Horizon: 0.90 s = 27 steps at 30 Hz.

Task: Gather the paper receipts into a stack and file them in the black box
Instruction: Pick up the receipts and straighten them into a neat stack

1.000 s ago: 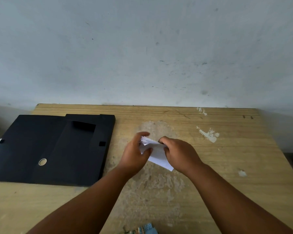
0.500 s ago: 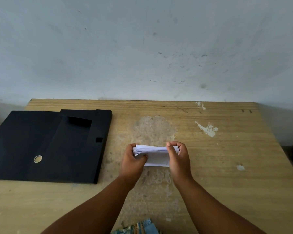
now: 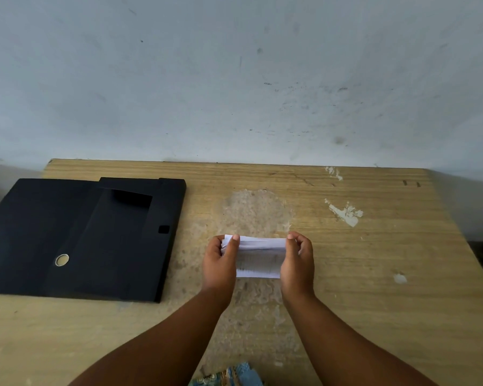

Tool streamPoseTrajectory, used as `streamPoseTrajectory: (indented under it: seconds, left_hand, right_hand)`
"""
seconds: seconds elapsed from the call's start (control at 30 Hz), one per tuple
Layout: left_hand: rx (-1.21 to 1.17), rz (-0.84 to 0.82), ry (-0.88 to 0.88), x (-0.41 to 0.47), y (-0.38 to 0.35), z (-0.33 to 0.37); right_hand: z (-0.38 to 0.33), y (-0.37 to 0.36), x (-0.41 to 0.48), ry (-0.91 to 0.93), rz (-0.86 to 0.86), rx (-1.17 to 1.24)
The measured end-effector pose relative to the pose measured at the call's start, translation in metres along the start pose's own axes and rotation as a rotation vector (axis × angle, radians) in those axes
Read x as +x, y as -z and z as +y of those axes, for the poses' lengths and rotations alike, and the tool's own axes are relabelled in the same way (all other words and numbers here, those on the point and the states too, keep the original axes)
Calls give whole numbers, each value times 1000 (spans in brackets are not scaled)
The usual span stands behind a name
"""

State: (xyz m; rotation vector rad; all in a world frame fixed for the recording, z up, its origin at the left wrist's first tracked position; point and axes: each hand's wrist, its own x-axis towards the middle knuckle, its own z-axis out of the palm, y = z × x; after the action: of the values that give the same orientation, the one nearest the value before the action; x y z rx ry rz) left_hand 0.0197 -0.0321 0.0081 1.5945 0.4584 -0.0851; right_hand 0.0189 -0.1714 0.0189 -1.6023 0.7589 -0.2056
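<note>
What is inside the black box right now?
The black box lies shut on the table, so its inside is hidden. The receipts are outside it, held between the left hand and right hand.

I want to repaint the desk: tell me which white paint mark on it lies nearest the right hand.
The small round white spot, alone near the table's right edge, level with the right hand. The larger smear and back-edge flecks lie farther away.
</note>
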Motion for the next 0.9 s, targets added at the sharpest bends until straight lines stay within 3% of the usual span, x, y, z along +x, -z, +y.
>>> streamPoseTrajectory:
  seconds: [0.4,0.7,0.9]
  left_hand:
    - [-81,43,65,4,-2,13]
    - [-121,86,134,5,-5,18]
    - [-87,8,106,5,-6,22]
  right_hand:
    - [-2,3,1,36,-71,-44]
    - [-3,-4,5,-63,22,19]
    - [-10,-7,4,-37,-57,-6]
